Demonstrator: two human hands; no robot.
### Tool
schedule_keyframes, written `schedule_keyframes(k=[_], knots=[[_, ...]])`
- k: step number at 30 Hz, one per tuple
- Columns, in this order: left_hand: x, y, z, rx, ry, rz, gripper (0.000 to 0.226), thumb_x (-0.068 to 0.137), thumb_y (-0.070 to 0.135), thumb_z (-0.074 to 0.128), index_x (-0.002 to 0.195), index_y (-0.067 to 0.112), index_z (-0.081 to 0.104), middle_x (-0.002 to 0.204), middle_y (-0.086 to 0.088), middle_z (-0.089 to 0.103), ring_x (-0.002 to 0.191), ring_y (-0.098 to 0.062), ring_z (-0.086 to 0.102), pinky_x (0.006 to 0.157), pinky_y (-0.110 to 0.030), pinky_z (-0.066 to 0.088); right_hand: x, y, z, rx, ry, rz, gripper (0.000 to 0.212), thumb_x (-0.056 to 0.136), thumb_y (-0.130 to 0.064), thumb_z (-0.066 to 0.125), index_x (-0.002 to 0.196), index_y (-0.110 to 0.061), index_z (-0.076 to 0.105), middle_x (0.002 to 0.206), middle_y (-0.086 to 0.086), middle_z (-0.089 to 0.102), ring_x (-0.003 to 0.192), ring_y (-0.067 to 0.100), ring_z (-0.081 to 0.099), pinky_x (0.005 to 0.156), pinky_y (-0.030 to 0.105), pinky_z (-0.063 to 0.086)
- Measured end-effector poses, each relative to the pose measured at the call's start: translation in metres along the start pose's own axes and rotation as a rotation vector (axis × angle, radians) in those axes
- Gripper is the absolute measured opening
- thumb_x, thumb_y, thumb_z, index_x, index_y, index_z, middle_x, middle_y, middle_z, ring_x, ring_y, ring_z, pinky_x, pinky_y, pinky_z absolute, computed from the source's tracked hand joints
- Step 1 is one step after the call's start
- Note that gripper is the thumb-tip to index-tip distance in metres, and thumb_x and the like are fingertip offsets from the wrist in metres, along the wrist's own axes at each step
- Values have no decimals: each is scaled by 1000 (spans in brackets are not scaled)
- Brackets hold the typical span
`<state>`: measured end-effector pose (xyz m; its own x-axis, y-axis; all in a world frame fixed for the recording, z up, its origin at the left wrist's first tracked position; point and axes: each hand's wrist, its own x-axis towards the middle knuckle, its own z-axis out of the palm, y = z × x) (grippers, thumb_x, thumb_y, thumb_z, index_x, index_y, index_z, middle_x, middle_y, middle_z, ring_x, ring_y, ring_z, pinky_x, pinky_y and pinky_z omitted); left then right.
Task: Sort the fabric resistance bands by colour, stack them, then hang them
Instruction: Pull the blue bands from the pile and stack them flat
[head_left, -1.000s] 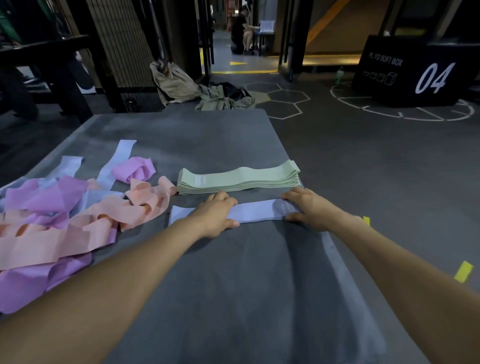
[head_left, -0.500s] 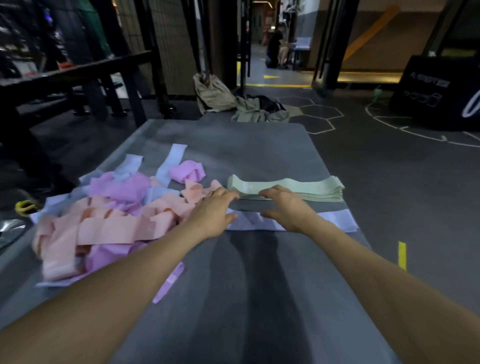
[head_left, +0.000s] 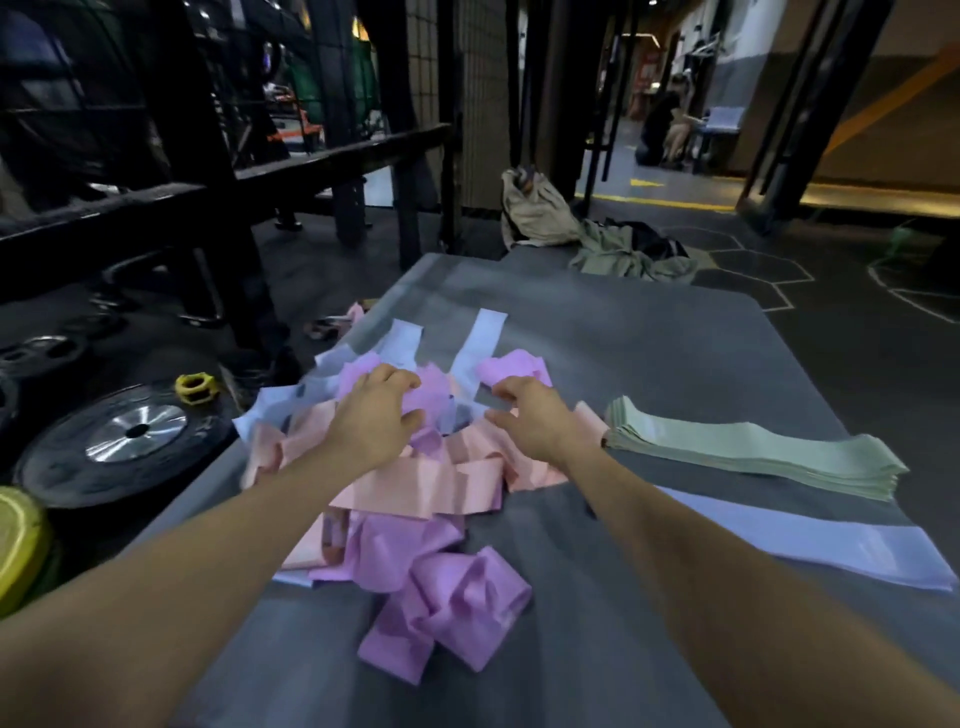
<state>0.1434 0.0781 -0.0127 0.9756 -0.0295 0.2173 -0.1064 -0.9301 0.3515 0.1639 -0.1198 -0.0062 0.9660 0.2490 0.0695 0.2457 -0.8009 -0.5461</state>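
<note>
Both your hands are over the mixed pile (head_left: 415, 467) of bands at the left of the grey mat (head_left: 649, 364). Your left hand (head_left: 371, 415) sits on top of the pile with its fingers curled down into a purple band (head_left: 431, 395) at the pile's far side; it looks like a grasp, though the fingertips are partly buried in the fabric. Your right hand (head_left: 524, 415) is just beside it, fingers bent and spread, tips at the edge of a pale blue band (head_left: 478, 348) that runs away from you; whether they pinch anything you cannot tell from here. Peach bands (head_left: 426, 483) cross the middle of the pile under your wrists, and more purple ones (head_left: 447, 603) lie crumpled at the near end. To the right, apart from the pile, the green stack (head_left: 753, 447) lies flat and squared. Just nearer you than the stack, one blue band (head_left: 810, 540) lies flat alone on the mat, under your right forearm at one end. Off the mat to the left, a weight plate (head_left: 124, 441) and a yellow collar (head_left: 193, 388) lie on the floor, and some clothes (head_left: 613, 249) are heaped beyond the mat's far edge.
</note>
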Motion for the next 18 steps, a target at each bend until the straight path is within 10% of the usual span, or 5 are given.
schedule_keyframes(k=[9,14,18], knots=[[-4,-23,6,-68,-4,-54,40,89,26,55,126,11,53,129,-12,50,117,-32,45,98,-30,30,29,-28,46,-37,-87,49,39,86,-28,61,118,-7,54,113,16,60,103,33,55,86,36,44],[-12,-21,0,-93,-3,-77,35,90,24,54,123,13,54,124,-12,51,107,-33,50,90,-32,37,22,-32,36,3,-54,18,2,83,-5,56,82,-5,58,82,12,59,76,23,49,60,30,36],[-14,-12,-10,-148,-12,-90,39,91,28,56,127,14,52,127,-11,48,108,-31,51,90,-33,40,16,-46,8,68,14,-63,8,86,-5,57,89,-2,64,88,8,64,78,19,51,73,31,44]])
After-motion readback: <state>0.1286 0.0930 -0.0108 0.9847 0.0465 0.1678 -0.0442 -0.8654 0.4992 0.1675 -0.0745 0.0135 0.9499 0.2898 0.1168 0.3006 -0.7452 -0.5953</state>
